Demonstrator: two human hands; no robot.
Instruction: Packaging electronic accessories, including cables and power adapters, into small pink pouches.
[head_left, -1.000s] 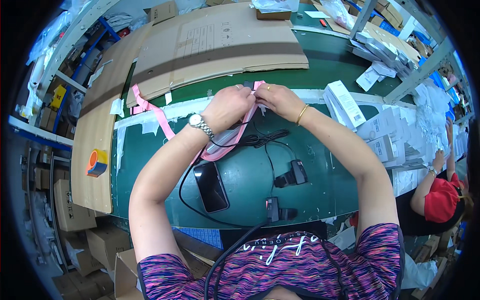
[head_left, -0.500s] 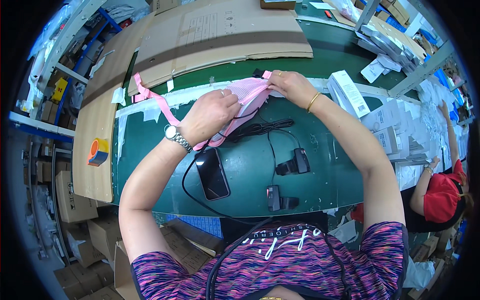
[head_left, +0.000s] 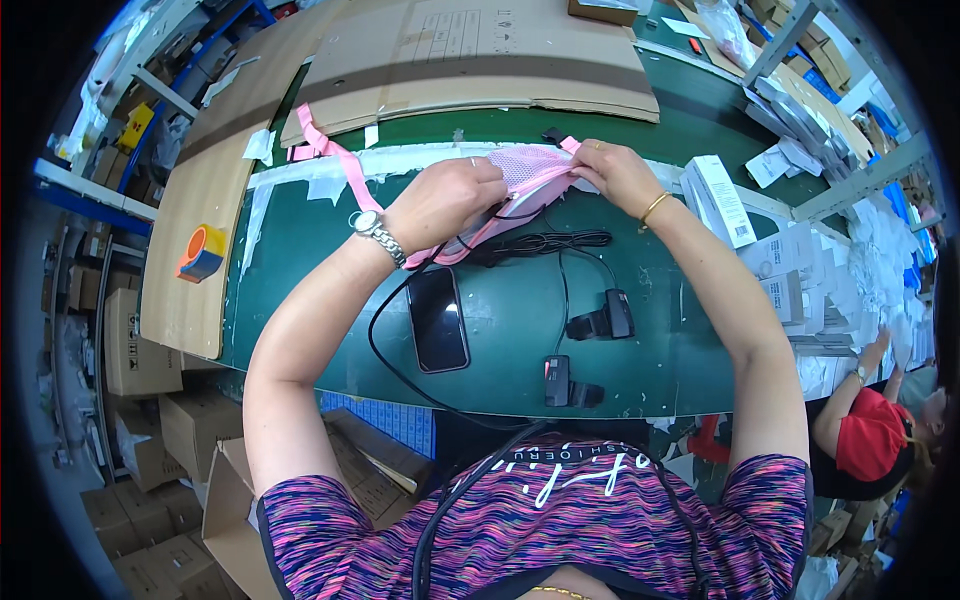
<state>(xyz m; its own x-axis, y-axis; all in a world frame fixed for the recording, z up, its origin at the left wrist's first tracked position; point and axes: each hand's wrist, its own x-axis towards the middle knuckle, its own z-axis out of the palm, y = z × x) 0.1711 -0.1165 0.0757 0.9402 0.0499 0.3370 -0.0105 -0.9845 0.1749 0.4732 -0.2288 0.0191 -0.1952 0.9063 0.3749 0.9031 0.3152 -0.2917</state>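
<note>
A pink mesh waist bag (head_left: 530, 170) lies at the middle of the green table, stretched between my hands. My left hand (head_left: 455, 200) has its fingers curled over the left part of the bag, its fingertips partly hidden. Thumb and fingers of my right hand (head_left: 618, 178) pinch the bag's right end at its upper edge. A pink strap (head_left: 350, 172) trails off to the left, and a black buckle (head_left: 553, 135) sits beyond the right end. Just below the bag is a bundled black cable (head_left: 545, 243).
Nearer me lie a black phone (head_left: 439, 325) and two small black strapped devices (head_left: 615, 316) on wires. Flat cardboard (head_left: 480, 60) covers the far side. An orange tape roll (head_left: 203, 250) stands left; white boxes (head_left: 718, 200) stand right, near a co-worker in red (head_left: 872, 445).
The whole view has shifted, so the table's things appear farther right. Both hands keep hold of the bag with little change. At the right, the co-worker's arms have moved.
</note>
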